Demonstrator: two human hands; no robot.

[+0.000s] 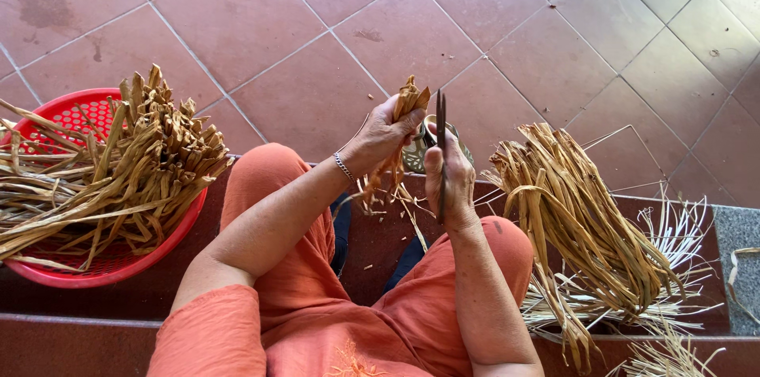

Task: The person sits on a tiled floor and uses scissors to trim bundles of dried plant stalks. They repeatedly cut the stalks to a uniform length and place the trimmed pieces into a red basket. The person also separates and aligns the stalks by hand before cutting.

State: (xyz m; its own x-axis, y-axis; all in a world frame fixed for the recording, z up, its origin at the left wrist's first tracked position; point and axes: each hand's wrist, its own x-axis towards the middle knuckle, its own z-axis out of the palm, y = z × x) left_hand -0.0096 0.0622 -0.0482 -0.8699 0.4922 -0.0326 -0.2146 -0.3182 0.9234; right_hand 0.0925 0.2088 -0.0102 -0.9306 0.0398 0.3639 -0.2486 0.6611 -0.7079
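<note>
The left hand [385,133] is clamped on a strip bundle [405,108], held upright so its ends meet the knife [441,151], which the right hand [448,179] grips. Basket [95,187] lies at nine o'clock, pile [586,227] at three.

One red basket [79,108], two heaps of dried strips [119,171] [586,227], one knife [440,132], one bracelet [342,166].

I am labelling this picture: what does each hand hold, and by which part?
The left hand grips a bunch of dried leaf strips near its upper end. The right hand holds a thin dark blade by its lower part.
</note>
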